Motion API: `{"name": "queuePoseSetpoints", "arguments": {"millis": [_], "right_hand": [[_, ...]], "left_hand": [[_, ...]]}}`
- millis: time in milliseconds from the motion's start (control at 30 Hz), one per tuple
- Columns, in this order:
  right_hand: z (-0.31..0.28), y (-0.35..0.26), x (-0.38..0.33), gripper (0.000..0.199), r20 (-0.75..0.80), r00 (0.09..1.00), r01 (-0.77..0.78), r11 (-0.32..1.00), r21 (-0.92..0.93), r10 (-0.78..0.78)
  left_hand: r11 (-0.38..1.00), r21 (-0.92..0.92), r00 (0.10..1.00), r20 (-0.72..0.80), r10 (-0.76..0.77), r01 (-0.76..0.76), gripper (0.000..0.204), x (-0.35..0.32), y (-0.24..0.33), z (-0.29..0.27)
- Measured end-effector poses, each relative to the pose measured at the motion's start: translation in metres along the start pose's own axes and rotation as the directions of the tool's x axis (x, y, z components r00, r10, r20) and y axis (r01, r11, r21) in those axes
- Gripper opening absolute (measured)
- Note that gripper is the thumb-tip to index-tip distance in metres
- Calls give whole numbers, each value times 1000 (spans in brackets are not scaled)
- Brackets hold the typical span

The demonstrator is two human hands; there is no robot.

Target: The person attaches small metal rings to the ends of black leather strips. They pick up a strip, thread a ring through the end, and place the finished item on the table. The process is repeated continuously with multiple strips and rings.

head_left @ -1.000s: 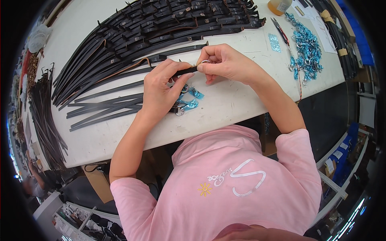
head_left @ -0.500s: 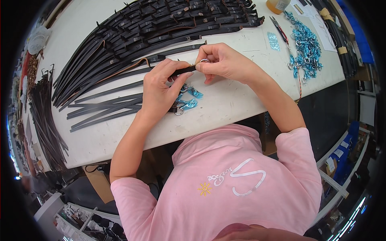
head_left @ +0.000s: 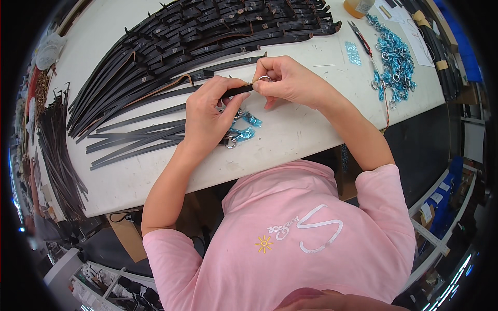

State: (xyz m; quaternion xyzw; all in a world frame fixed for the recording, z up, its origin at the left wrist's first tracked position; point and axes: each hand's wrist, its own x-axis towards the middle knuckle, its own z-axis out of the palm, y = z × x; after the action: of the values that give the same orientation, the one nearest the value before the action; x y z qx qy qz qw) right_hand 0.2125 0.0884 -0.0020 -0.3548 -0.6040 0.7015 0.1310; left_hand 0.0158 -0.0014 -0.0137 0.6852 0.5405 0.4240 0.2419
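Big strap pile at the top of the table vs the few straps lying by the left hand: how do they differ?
The strap pile is a dense, overlapping fan; the loose straps lie few and nearly side by side. The pile's straps carry small loops or tags; the loose straps look bare. The pile sits at the table's far side; the loose ones run under the left hand. Both are long, flat and black.
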Motion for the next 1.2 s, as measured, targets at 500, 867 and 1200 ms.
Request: {"name": "queuePoseSetpoints", "arguments": {"millis": [500,867,1200], "right_hand": [[0,-2,-3,17,32,999,2,999,45,-3],[-3,-7,-8,24,2,999,32,999,10,-32],[-2,-1,-5,22,-3,1000,16,1000,-4,-16]], "left_hand": [[981,116,984,-68,164,-156,18,-1,-5,2],[982,104,986,-49,161,-155,20,-4,-6,-3],[979,171,993,-15,113,-109,23,-3,3,-3]]}}
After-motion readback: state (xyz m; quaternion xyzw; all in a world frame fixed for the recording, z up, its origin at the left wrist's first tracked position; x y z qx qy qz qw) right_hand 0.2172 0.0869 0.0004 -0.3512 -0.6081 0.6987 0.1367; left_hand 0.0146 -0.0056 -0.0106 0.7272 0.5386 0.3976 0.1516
